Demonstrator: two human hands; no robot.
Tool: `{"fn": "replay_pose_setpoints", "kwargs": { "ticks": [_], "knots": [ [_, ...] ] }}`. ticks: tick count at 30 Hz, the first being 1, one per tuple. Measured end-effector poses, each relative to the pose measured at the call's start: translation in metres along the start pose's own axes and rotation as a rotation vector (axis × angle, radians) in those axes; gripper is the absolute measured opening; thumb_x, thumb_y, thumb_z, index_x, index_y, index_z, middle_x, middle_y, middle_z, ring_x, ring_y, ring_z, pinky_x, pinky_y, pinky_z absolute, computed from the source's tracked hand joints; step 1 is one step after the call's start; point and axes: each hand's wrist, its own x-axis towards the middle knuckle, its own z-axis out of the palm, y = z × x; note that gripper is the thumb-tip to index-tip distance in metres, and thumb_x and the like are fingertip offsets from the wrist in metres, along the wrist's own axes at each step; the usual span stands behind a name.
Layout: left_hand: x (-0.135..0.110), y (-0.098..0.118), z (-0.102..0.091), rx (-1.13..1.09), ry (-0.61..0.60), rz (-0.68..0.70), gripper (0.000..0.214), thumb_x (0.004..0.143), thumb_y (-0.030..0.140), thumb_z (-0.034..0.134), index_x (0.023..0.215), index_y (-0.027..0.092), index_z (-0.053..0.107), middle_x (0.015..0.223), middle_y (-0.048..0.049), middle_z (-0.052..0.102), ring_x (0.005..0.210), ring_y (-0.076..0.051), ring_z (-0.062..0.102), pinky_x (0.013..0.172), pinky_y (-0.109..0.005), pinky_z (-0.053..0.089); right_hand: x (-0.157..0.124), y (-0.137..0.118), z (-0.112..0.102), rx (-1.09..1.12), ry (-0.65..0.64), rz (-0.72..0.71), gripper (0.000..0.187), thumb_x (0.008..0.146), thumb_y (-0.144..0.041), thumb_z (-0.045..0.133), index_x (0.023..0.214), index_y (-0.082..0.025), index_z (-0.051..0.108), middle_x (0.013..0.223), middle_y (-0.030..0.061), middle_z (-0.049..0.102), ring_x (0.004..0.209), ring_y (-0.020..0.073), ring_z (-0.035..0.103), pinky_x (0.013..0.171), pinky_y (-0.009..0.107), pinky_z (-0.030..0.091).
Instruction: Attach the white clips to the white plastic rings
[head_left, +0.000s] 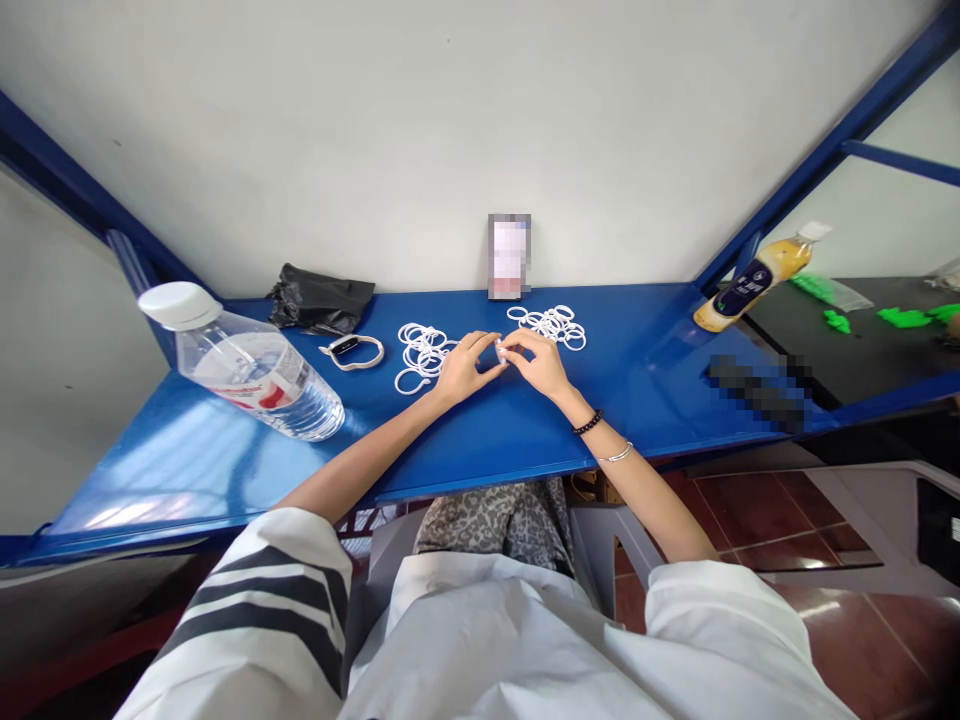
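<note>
Running from left to right beneath a pale wall (375,130), the blue counter (645,390) has its far edge along the wall and its near edge under the person's forearms, close to the lap. On the left stands the water bottle (262,380), its white cap toward the far left in this view; on the right end, the juice bottle (757,277) slants with its cap to the far right. A black plastic bag (319,300) lies far left, near the wall, and a phone (510,255) leans upright at the far edge, directly beyond the hands. The left hand (466,370) and right hand (541,366) meet mid-counter, each grip pinching, thumb against fingers, on one small white piece. A heap of white rings (424,357) lies just left of the left hand; a second ring heap (555,325) is just beyond the right hand. Blue surface spreads between the wrists and the near edge, and from the second heap rightward to the juice bottle. A pale-banded watch (356,350) rests between the bag and the first heap. The small white piece (501,351) is at the fingertips, its visible sliver running near to far; the fingers cover too much to tell its full long axis.
</note>
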Motion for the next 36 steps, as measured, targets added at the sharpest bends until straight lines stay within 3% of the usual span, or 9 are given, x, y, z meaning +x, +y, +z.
{"fn": "replay_pose_setpoints", "kwargs": {
  "ticks": [29,36],
  "knots": [
    [-0.0006,0.0044,0.0002,-0.035,0.028,0.023,0.039,0.085,0.03,0.06,0.122,0.018,0.053,0.113,-0.0093,0.062,0.093,-0.018,0.063,0.064,-0.023,0.051,0.0,-0.001,0.0,0.042,0.013,-0.032,0.015,0.09,-0.031,0.06,0.081,-0.021,0.065,0.082,0.0038,0.067,0.075,0.0181,0.061,0.068,0.033,0.052],
    [-0.0007,0.0039,0.0005,-0.043,0.072,0.009,0.041,0.086,0.033,0.06,0.124,0.018,0.051,0.111,-0.0091,0.061,0.071,-0.012,0.06,0.06,-0.023,0.05,0.0006,-0.0045,-0.0003,0.045,0.065,0.05,0.016,0.091,-0.036,0.058,0.089,-0.022,0.066,0.085,0.0031,0.069,0.072,0.017,0.063,0.069,0.032,0.053]
  ]
}}
